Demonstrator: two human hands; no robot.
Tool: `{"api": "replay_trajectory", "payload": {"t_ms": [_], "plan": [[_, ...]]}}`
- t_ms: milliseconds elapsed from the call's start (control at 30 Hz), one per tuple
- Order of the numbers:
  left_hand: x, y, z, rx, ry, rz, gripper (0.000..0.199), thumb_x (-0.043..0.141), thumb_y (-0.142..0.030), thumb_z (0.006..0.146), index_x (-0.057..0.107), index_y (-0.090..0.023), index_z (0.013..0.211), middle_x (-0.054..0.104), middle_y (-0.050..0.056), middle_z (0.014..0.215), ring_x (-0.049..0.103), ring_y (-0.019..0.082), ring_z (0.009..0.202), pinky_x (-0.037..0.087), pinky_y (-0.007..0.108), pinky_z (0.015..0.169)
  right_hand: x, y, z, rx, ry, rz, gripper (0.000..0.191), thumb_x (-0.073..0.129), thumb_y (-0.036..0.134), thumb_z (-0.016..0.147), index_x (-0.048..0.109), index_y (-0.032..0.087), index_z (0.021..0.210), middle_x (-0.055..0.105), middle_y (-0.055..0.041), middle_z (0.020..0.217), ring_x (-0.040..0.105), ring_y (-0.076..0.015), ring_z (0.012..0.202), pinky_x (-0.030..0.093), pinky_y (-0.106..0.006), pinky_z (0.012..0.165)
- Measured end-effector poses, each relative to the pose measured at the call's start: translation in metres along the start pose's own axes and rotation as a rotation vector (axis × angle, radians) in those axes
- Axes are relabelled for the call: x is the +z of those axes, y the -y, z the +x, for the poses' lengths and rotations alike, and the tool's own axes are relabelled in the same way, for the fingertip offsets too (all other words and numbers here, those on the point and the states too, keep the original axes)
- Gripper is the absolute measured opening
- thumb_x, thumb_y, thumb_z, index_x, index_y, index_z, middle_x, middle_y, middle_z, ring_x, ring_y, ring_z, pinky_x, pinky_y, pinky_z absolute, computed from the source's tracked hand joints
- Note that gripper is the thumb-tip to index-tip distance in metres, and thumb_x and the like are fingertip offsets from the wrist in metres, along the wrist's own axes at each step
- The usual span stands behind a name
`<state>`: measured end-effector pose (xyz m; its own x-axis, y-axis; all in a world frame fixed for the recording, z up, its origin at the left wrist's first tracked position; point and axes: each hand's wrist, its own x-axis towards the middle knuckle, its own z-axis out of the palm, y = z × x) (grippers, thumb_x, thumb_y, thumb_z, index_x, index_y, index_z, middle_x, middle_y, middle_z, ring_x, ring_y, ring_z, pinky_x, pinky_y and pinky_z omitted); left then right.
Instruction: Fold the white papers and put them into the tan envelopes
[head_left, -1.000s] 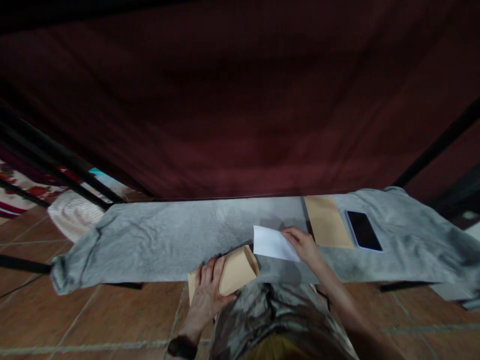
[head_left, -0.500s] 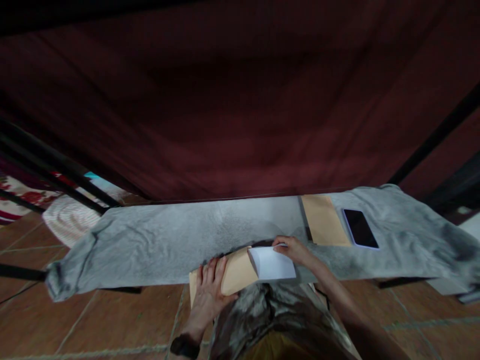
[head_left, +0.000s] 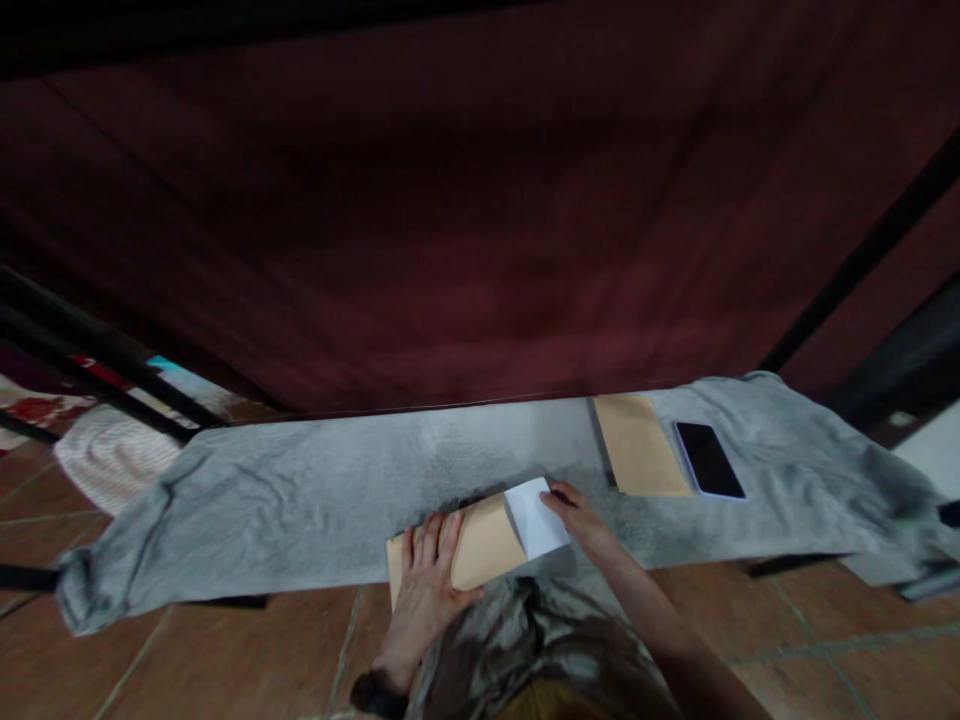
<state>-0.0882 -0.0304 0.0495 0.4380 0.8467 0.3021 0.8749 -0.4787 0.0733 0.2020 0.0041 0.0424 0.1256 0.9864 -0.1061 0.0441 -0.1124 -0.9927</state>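
Note:
A tan paper envelope lies slanted at the front edge of the grey cloth, near my lap. My left hand rests flat on its left part, fingers spread. A folded white paper sticks out of the envelope's right end, and the rest of it is hidden inside. At the paper's upper right edge, my right hand has its fingers closed on it; the fingertips are partly hidden.
Farther right on the grey cloth lie another tan envelope and a phone with a dark screen. A dark red curtain hangs behind. Black bars stand at both sides.
The white paper has slid left, deeper into the envelope, so less of it shows. My right hand has moved with it, while my left hand stays flat on the envelope.

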Motion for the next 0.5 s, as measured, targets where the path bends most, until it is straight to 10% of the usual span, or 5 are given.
{"api": "replay_trajectory", "payload": {"t_ms": [500], "plan": [[-0.001, -0.020, 0.012, 0.010, 0.026, -0.032, 0.113, 0.079, -0.056, 0.070, 0.019, -0.023, 0.161, 0.047, 0.019, 0.148, 0.044, 0.041, 0.135, 0.027, 0.060, 0.114, 0.020, 0.001, -0.008, 0.096, -0.077, -0.018, 0.043, 0.064, 0.063, 0.069, 0.055, 0.023, 0.059, 0.047, 0.0040, 0.052, 0.042, -0.0138, 0.053, 0.033, -0.027, 0.050]]}}
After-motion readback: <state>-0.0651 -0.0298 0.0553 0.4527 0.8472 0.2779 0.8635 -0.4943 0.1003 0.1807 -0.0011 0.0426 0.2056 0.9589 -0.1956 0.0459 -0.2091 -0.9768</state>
